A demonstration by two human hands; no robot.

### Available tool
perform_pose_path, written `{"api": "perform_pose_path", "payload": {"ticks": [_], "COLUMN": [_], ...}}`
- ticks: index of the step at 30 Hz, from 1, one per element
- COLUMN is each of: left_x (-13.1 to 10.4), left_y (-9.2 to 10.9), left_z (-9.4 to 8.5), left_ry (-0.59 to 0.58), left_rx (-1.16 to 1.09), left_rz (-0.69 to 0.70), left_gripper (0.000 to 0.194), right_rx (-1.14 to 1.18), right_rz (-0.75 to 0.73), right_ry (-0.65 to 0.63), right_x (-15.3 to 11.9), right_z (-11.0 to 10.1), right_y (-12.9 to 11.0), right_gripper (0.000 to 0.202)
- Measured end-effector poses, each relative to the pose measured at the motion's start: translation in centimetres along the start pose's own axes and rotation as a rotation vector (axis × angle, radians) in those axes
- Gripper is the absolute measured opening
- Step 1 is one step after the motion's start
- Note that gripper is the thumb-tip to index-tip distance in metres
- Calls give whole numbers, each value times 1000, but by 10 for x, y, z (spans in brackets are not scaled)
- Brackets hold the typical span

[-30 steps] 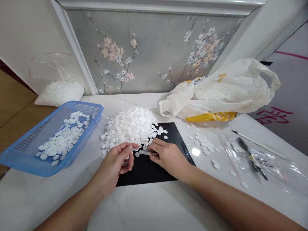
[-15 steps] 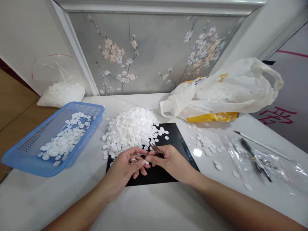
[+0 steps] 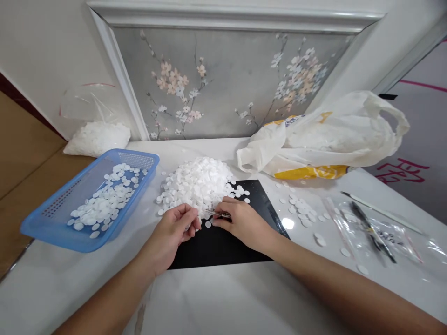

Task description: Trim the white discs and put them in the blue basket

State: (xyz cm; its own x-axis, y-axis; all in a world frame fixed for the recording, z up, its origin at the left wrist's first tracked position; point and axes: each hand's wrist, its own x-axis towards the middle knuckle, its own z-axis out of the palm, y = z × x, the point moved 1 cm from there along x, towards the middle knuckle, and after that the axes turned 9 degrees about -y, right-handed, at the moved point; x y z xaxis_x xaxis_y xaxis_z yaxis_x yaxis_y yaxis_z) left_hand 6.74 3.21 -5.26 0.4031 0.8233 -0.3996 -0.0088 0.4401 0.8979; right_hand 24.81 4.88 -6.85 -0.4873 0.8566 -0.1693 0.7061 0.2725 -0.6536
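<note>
A large pile of small white discs [image 3: 199, 179] lies on and beside a black mat [image 3: 216, 249]. My right hand [image 3: 240, 221] grips slim metal tweezers [image 3: 223, 215], their tips pointing left at the pile's front edge. To its left, my left hand [image 3: 176, 230] is closed, with the thumb against the index finger and the other fingers curled. Whatever it holds is hidden inside the fingers. The two hands are apart, with a few loose discs between them.
A blue plastic basket [image 3: 38, 228] with many discs stands left, before a clear bag [image 3: 99, 138] of white pieces. A white plastic carrier bag [image 3: 321, 139] lies back right. Rightward are scattered discs [image 3: 303, 211], a black pen [image 3: 361, 218], small clear bags and a pale pointed tool [image 3: 384, 214].
My hands have parted: the left has moved left and closed, hiding the discs seen in it before. The right has turned the tweezers' tips from up-left to nearly level at the pile.
</note>
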Motion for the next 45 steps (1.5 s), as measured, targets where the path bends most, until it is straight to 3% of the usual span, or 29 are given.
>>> {"api": "perform_pose_path", "payload": {"ticks": [4,10,14,18,20,25,30,34,37,39,41,45], "left_x": [-2,-1,1,5,5,4,4,5,5,4,3,1], "left_y": [-3,-5,-7,-11,-11,-3,1,1,1,1,0,-1], "left_z": [4,7,15,21,20,12,5,2,0,0,0,5], "left_ry": [-47,-39,-79,-63,-29,34,70,102,83,67,61,129], "left_rx": [73,314,219,178,163,18,-22,-96,-105,-19,206,911], "left_rz": [-18,-6,-68,-54,-55,-55,-65,-26,-31,-56,-37,47], "left_gripper": [34,32,33,28,27,25,24,14,33,39,37,17], "right_rx": [27,399,670,770,710,221,-2,40,141,164,184,242], "right_rz": [24,109,106,85,58,-17,-20,-45,-83,-111,-98,-18], "right_ry": [32,32,13,-13,8,248,103,77,10,-66,-102,35], "right_x": [-5,-11,-12,-13,-12,-5,2,0,-4,-6,-7,-5], "right_z": [1,-10,-9,-4,-5,-15,-8,-8,-12,-14,-15,-18], "right_y": [1,13,11,3,5,18,21,18,17,17,19,26], "right_gripper": [5,13,19,25,22,10,7,2,6,7,13,10]}}
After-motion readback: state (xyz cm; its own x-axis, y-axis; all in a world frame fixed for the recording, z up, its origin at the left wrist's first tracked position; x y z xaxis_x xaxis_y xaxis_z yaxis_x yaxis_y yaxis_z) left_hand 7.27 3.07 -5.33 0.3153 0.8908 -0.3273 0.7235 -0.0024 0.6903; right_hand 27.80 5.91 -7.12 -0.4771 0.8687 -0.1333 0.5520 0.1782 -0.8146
